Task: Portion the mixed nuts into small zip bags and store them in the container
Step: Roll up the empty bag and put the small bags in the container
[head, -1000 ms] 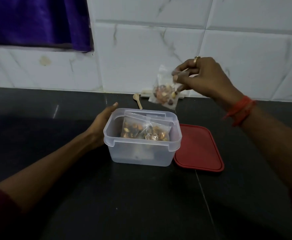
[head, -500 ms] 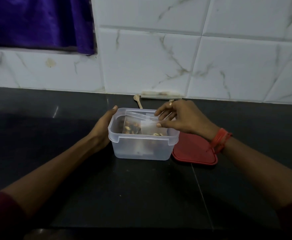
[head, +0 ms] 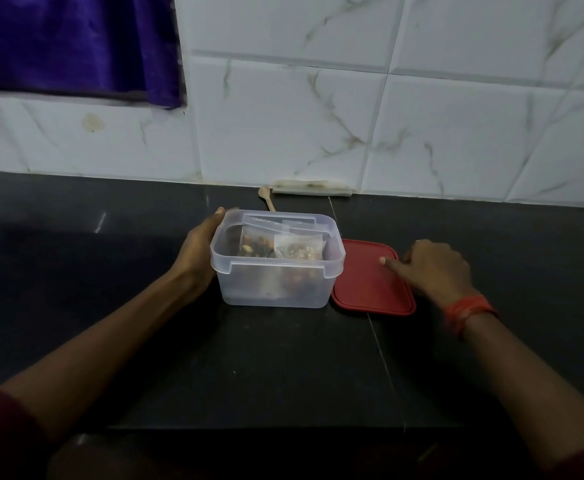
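Note:
A clear plastic container (head: 273,289) stands open on the black counter. Inside it are several small zip bags of mixed nuts (head: 299,250), standing upright. My left hand (head: 198,247) cups the container's left wall, with the thumb at its back corner. A red lid (head: 366,289) lies flat on the counter, touching the container's right side. My right hand (head: 435,268) sits at the lid's right edge, thumb on top of it and fingers curled at the far corner.
A small wooden spoon (head: 266,197) lies behind the container. A flat white tray (head: 313,188) sits against the tiled wall. A purple curtain (head: 69,46) hangs at the upper left. The counter's front edge (head: 283,427) runs close to me.
My right hand lowered the nut bag it held into the container, let go, and moved right onto the red lid. My left hand stayed on the container.

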Tool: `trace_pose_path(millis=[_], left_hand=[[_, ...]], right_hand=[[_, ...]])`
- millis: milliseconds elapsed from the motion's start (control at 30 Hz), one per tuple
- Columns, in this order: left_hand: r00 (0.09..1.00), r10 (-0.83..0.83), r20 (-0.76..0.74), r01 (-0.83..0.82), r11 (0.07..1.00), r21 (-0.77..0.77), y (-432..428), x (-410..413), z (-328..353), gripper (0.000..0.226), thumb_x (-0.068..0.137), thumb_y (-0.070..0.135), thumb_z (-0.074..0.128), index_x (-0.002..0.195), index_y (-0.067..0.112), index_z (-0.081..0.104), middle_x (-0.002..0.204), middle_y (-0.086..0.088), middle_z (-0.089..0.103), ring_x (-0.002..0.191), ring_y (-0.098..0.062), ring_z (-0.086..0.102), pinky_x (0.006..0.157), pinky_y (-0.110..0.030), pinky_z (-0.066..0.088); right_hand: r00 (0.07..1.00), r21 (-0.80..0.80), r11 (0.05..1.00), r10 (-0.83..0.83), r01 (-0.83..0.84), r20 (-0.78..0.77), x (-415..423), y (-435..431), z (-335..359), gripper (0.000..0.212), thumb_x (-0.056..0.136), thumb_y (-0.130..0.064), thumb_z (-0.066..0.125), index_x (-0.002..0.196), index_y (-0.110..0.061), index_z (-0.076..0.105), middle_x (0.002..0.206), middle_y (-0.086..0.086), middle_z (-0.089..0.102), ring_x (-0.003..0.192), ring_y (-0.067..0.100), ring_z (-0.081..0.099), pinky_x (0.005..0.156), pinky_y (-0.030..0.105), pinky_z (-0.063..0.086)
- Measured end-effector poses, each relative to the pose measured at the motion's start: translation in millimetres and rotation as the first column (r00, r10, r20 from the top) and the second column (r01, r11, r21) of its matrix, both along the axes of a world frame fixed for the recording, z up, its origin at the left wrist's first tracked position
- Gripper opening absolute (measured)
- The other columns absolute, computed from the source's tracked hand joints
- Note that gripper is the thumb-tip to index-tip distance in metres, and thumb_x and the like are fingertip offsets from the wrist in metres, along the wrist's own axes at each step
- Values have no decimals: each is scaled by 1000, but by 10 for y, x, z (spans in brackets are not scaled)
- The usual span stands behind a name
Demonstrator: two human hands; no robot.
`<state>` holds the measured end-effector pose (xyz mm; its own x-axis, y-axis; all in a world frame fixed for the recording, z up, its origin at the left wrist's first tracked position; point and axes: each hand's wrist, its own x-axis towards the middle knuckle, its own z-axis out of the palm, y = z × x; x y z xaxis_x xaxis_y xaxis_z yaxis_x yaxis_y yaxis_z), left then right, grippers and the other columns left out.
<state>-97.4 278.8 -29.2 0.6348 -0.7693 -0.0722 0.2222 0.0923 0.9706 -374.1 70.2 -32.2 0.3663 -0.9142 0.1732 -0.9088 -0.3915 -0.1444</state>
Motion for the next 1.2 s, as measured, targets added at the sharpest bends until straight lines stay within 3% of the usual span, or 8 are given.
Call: trace_pose_path(millis=[267,400,600,733,800,933,1067,1200], left_hand=[[998,18,57,-15,999,-49,42,-58,-41,34,107,35,36,105,26,69,94,6,78,89,-13,73,78,-31,56],[995,42,89,-38,998,-46,34,-66,-62,32,107,35,36,110,27,67,95,6,77,88,-13,74,70,-26,57],[988,47,149,-40,998,-46,44,-48,-79,36,108,35,34,128,21,61,108,4,71,93,-11,70,66,-20,56],[991,27,131,-19,998,-64,47,-21,-91,40,107,39,34,126,21,64,115,-2,72,104,-19,69,76,-27,56],[997,0,77,6,996,-86,44,5,-98,41,106,42,33,119,23,67,115,-3,73,109,-23,68,87,-35,54],[1000,-25,2,25,991,-133,51,56,-89,52,105,47,31,137,14,56,126,-7,69,117,-25,65,96,-39,51],[998,-56,12,57,985,-163,66,77,-69,54,105,47,32,140,12,52,123,-7,70,114,-22,67,93,-38,54],[992,-89,90,103,981,-163,65,63,-77,47,106,44,30,128,17,61,110,-1,75,102,-16,71,84,-31,56]], right_hand=[[988,231,972,-67,33,140,74,130,55,39,81,-65,70,97,-30,78,113,2,73,112,30,64,90,40,49],[922,373,928,-148,4,358,133,87,18,62,74,-51,83,125,-19,67,127,4,67,121,28,61,102,42,49],[507,428,842,-226,-329,832,174,165,174,49,85,-2,76,132,-2,61,98,4,68,81,14,66,63,21,58],[301,87,920,35,-381,953,322,432,408,44,89,-2,71,129,-19,64,112,3,70,93,9,67,74,26,58],[303,-210,913,323,-351,897,411,595,448,43,88,-4,71,124,-28,67,103,-6,69,92,6,67,76,24,58],[374,-572,694,719,-438,586,627,859,359,41,88,-6,70,127,-18,68,110,1,66,97,13,65,80,28,58],[504,-725,460,845,-513,180,807,955,174,41,89,-8,67,127,-22,70,107,2,67,98,21,63,77,37,58],[470,-737,387,876,-554,107,841,985,180,36,90,-18,69,124,-28,71,106,1,68,97,20,63,75,38,57]])
